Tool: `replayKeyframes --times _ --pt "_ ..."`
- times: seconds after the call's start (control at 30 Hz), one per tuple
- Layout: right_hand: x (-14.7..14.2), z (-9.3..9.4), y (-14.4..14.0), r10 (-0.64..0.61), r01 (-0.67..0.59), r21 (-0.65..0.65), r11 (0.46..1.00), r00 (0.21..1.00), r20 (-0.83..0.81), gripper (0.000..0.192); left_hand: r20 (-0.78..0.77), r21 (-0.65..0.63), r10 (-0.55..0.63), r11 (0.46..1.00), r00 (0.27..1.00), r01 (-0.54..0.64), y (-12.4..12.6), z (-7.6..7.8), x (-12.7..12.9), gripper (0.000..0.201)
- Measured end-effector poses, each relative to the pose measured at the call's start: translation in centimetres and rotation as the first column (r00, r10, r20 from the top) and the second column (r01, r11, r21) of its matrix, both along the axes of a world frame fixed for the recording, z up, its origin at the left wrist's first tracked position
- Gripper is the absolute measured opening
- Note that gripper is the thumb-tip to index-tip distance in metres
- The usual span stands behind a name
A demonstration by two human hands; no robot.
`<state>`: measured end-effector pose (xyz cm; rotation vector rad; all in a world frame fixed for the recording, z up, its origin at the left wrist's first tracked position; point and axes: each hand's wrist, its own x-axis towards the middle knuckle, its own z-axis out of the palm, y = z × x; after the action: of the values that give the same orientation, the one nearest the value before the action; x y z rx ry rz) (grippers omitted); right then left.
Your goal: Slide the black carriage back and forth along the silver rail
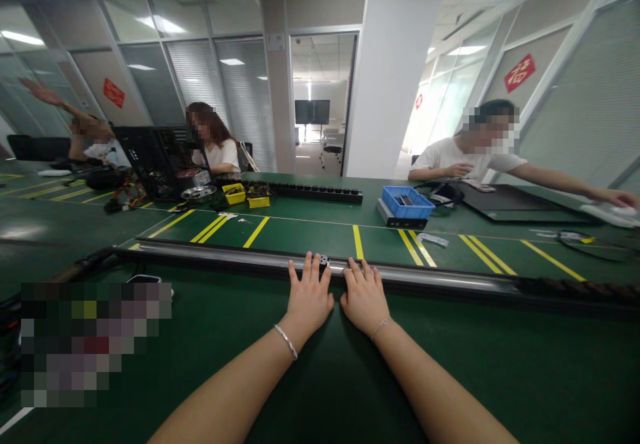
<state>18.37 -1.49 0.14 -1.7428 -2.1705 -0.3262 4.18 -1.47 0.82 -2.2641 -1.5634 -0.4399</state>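
Silvery and long, the metal rail runs across your green bench. Your left hand and right hand lie flat, fingers spread over its near edge, gripping nothing; bare mat surrounds them.

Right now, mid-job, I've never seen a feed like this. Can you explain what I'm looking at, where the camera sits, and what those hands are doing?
There is no machine here: the camera sits on a person's head and looks forward and down at that person's two bare hands. The left hand and right hand lie flat, side by side on a green table, fingertips resting on a long metal rail that runs across it. Neither hand holds anything. Beyond the rail is a green belt with yellow stripes. Farther back stand a blue tray, two yellow bins, a black power strip and an open computer case. Three other people sit at the far side; their hands are not the wearer's.
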Motion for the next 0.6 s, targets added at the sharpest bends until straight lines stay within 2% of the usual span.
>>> replayKeyframes --times 0.17,0.4,0.6 --pt "0.0 0.3 -0.1 0.001 -0.001 -0.013 1.0 1.0 0.004 0.047 -0.014 0.004 -0.018 1.0 1.0 0.018 0.1 -0.3 -0.1 0.057" --pt "0.0 0.3 -0.2 -0.009 0.009 -0.012 1.0 1.0 0.02 0.047 -0.046 -0.045 -0.141 0.989 0.989 0.139 0.5 -0.6 -0.8 0.058" --pt "0.1 0.0 -0.1 -0.004 0.004 0.009 1.0 1.0 0.019 0.047 -0.043 -0.041 -0.139 0.99 0.989 0.137 0.6 -0.5 -1.1 0.058"
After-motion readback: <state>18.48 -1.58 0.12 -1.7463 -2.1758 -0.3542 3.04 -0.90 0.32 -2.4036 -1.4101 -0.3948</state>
